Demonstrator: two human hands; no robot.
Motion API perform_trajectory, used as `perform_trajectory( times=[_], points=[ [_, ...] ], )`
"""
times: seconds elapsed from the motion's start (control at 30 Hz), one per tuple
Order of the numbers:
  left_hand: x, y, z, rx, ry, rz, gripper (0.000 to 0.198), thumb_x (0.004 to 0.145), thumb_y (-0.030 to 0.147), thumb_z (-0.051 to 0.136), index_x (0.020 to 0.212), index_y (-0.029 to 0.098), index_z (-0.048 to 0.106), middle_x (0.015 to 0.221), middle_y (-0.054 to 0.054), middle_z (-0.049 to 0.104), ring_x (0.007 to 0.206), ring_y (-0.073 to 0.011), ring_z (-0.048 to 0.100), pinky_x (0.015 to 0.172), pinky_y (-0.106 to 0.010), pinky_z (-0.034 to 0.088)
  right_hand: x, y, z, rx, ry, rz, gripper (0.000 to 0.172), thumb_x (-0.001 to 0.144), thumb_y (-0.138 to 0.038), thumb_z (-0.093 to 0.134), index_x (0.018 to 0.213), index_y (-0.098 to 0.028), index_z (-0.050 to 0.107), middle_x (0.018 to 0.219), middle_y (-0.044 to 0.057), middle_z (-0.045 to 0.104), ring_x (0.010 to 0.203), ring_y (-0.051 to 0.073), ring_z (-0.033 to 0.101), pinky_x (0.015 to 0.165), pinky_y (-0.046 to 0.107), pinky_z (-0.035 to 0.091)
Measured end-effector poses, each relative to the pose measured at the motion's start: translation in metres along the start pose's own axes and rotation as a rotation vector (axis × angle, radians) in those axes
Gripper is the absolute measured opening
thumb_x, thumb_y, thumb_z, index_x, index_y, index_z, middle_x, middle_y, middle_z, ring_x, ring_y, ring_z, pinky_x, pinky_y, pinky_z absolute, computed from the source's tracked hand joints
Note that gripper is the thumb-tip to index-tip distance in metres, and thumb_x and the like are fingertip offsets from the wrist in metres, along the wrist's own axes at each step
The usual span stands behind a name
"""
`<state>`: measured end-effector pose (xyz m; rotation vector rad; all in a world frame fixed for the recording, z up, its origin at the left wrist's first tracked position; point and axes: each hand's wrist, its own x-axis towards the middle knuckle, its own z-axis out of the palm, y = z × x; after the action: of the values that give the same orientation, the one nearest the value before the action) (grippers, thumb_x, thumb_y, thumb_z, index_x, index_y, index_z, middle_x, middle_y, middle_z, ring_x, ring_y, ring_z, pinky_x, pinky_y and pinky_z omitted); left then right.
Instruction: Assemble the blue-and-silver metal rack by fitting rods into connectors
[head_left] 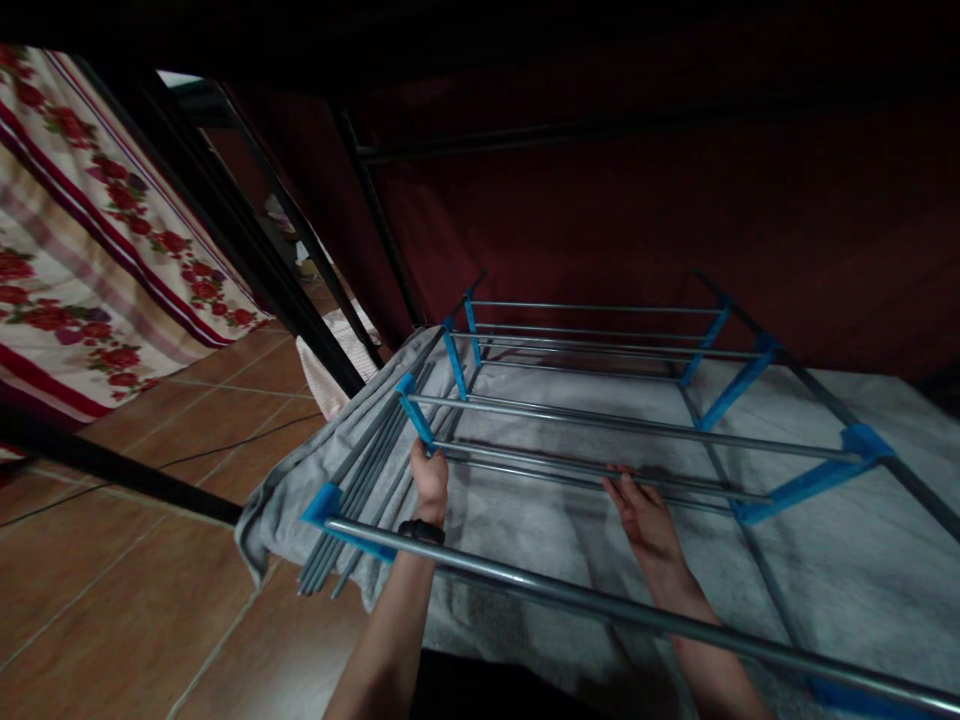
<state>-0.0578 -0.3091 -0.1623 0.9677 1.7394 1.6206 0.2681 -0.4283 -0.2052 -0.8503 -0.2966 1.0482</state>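
A rack frame of grey metal tubes with blue plastic connectors lies on its side across a grey blanket. My left hand (430, 478), with a dark band at the wrist, is closed at the lower end of a blue connector (416, 416), where a metal tube (525, 460) meets it. Farther right along that tube, the fingers of my right hand (639, 512) rest over it, fingertips on top; the thumb's grip is partly hidden. Both forearms reach under the nearest long tube (525, 578). At the tube's right end is another blue connector (814, 485).
Several loose grey tubes (367, 490) lie along the left edge of the blanket (525, 620). Dark metal posts (225, 210) stand to the left, beside a floral curtain (112, 200) and a tiled floor (187, 560). A dark red cloth (600, 220) hangs behind the rack.
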Motion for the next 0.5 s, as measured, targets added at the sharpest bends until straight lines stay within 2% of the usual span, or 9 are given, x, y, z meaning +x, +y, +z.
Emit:
perform_trajectory(
  times=[0.1, 0.27, 0.5],
  points=[
    [0.002, 0.002, 0.000, -0.035, 0.005, -0.016, 0.018, 0.070, 0.006, 0.058, 0.084, 0.017, 0.060, 0.075, 0.002, 0.057, 0.076, -0.0130, 0.057, 0.080, -0.025, 0.049, 0.001, 0.003, 0.000, -0.038, 0.010, -0.028, 0.016, 0.069, -0.029, 0.089, 0.069, -0.023, 0.074, 0.091, 0.002, 0.077, 0.096, 0.021, 0.072, 0.097, 0.044, 0.060],
    [-0.001, 0.007, -0.003, -0.067, 0.009, -0.031, 0.018, 0.070, 0.007, 0.059, 0.084, 0.017, 0.061, 0.072, 0.001, 0.058, 0.081, -0.0164, 0.061, 0.082, -0.028, 0.051, 0.001, 0.007, 0.000, -0.091, 0.015, -0.035, 0.009, 0.075, -0.030, 0.083, 0.073, -0.027, 0.074, 0.090, 0.000, 0.077, 0.098, 0.021, 0.072, 0.102, 0.045, 0.056],
    [-0.007, 0.021, 0.001, -0.087, 0.033, -0.047, 0.017, 0.070, 0.005, 0.059, 0.082, 0.015, 0.063, 0.070, 0.001, 0.058, 0.078, -0.0165, 0.061, 0.080, -0.029, 0.050, 0.005, 0.008, -0.003, -0.031, 0.000, -0.041, 0.013, 0.069, -0.028, 0.087, 0.071, -0.025, 0.075, 0.089, 0.001, 0.077, 0.094, 0.021, 0.072, 0.096, 0.046, 0.058]
  ],
)
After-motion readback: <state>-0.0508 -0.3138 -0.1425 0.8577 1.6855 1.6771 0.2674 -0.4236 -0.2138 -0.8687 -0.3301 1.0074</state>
